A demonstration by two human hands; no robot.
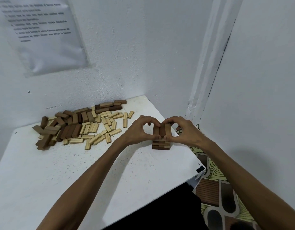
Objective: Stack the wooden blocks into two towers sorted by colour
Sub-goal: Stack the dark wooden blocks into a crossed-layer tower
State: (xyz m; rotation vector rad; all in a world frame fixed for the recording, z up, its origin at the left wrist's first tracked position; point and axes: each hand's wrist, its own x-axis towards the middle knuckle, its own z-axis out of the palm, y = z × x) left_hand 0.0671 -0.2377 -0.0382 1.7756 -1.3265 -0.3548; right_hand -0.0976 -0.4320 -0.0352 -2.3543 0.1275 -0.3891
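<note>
A short tower of dark brown blocks (161, 144) stands on the white table (77, 171) near its right edge. Its top layer is three dark blocks side by side. My left hand (140, 129) pinches the left side of that top layer with thumb and fingertips. My right hand (183, 130) pinches its right side the same way. To the left lies a loose heap of dark blocks (68, 125) mixed with pale blocks (100, 130). No pale tower is in view.
White walls close the table at the back and right. A printed sheet (44, 34) is taped on the back wall. The table's right edge (199, 170) drops to a patterned floor (216, 188).
</note>
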